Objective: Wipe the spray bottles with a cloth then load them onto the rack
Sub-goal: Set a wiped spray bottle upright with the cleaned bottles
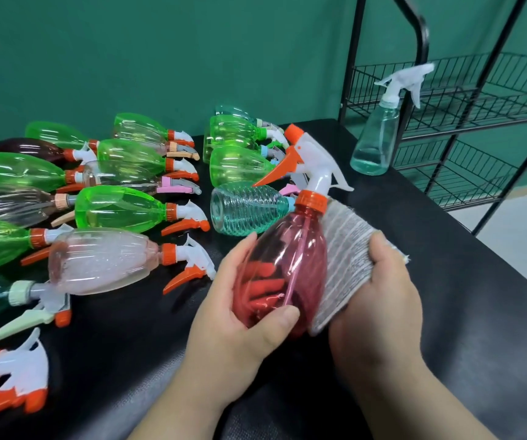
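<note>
Wiping step in hand. Our left hand [240, 312] grips the red spray bottle [287, 258] round its belly, above the black table [446, 281], nozzle pointing away. Our right hand [379, 300] clasps the grey cloth [341, 258], pressed against the bottle's right side. Beyond, left: many bottles [119, 208] lying down. Far right: wire rack [478, 100], one clear bottle [376, 138] beside its frame. Next, we judge: rotate bottle, finish wiping, then reach right
</note>
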